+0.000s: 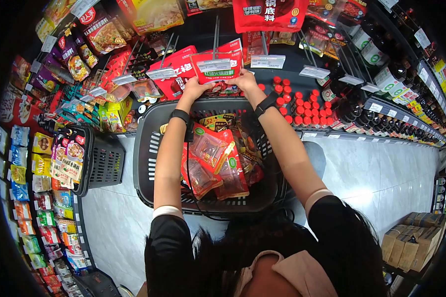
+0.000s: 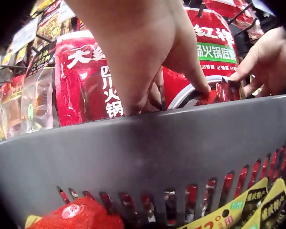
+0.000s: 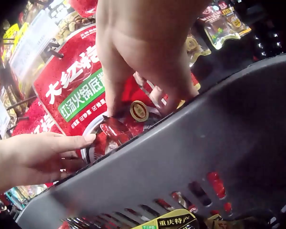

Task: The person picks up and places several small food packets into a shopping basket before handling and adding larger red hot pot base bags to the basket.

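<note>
A red hot pot seasoning packet [image 1: 231,54] with a green band hangs at the shelf, partly covered by a price tag. My left hand [image 1: 197,90] pinches its lower left side, thumb on the front. At the lower right side, my right hand [image 1: 248,83] grips it, its thumb also on the front. The right wrist view shows the packet's printed face [image 3: 78,90] between the left hand [image 3: 43,155] and right hand [image 3: 143,52]. Some fingers are hidden behind the packet and the basket rim. Another red packet [image 2: 78,71] hangs just left of the left hand.
A grey shopping basket [image 1: 146,128] holding several red packets [image 1: 208,148] stands under my forearms. Red-capped bottles [image 1: 307,111] fill the shelf at right. A second basket [image 1: 106,158] stands at left, and cardboard boxes [image 1: 414,242] sit at lower right.
</note>
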A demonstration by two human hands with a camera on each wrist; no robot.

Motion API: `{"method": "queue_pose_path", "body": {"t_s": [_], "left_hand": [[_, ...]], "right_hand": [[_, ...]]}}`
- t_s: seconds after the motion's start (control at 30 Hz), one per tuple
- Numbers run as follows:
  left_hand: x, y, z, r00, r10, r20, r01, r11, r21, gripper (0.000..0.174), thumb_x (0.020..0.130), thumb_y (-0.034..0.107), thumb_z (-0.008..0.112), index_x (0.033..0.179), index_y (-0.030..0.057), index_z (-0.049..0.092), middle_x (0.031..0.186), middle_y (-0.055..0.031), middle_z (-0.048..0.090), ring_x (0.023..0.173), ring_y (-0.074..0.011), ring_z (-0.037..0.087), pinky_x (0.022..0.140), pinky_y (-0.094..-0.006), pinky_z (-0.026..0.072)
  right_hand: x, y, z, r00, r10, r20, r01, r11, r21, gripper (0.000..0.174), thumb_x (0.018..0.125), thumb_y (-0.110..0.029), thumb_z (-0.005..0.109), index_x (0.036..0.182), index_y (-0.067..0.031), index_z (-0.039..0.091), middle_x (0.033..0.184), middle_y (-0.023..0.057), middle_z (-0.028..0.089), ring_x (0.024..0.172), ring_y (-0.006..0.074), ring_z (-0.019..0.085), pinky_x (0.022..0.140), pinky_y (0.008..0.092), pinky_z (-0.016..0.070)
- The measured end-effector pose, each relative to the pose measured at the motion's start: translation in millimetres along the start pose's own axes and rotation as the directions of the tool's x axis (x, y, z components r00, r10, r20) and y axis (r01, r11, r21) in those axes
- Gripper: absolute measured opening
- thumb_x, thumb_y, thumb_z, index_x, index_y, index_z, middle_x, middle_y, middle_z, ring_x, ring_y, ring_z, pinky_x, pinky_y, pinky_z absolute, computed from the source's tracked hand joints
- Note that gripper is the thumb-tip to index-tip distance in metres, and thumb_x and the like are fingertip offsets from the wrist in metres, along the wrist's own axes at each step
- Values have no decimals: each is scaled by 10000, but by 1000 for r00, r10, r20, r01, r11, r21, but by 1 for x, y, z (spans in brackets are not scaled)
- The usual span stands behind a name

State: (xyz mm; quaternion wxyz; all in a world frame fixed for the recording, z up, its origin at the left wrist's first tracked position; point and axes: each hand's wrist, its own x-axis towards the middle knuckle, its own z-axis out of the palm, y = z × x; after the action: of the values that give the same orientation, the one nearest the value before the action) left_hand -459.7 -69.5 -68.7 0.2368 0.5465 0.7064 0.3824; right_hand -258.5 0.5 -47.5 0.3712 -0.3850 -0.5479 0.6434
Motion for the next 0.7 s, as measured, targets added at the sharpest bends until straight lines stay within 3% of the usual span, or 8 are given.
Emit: {"method": "queue_pose_path", "body": {"t_s": [0.1,0.2,0.3,0.4,0.5,0.7], "left_hand": [[-19,31,-7,997,22,-68,-23,1000,-4,566,602,437,739,922,-12,611,888,-164,638,836,-277,618,766,-350,461],[-17,32,-5,989,-83,-125,118,944,307,529,605,425,745,912,13,621,878,-154,642,811,-276,623,748,-343,467],[-37,65,-11,991,-26,-132,64,956,288,520,601,429,750,883,11,624,852,-157,643,793,-273,625,726,-344,472],[-32,51,-9,995,-6,-99,20,990,143,502,638,422,735,875,-4,618,767,-121,645,703,-198,618,657,-311,462],[-21,30,-6,995,-8,-99,21,991,130,502,636,413,740,879,-8,615,768,-122,645,685,-188,612,631,-307,454],[-23,35,-5,988,4,-154,17,990,137,499,595,455,750,746,-1,615,680,-134,624,617,-238,606,583,-333,454]], "right_hand": [[-7,-15,-3,995,91,43,-91,996,-3,456,594,53,728,1002,11,529,966,75,607,878,177,576,818,278,429],[-3,-12,-5,991,48,122,-52,998,28,442,630,33,718,1030,8,531,980,78,609,894,177,576,822,283,430],[-11,-22,-6,985,19,172,-20,1000,9,404,669,-8,712,1034,3,537,992,86,608,894,165,579,798,281,448],[-8,-17,-10,982,33,188,-41,998,37,384,693,-51,712,1036,-5,543,986,86,609,872,142,581,776,270,461],[-13,-25,-8,981,55,184,-68,996,62,374,706,-64,706,1037,-5,543,983,80,609,860,123,580,766,262,467],[-11,-22,-6,993,57,108,-58,998,9,362,711,-76,705,1025,4,544,966,74,610,851,118,577,757,257,463]]}}
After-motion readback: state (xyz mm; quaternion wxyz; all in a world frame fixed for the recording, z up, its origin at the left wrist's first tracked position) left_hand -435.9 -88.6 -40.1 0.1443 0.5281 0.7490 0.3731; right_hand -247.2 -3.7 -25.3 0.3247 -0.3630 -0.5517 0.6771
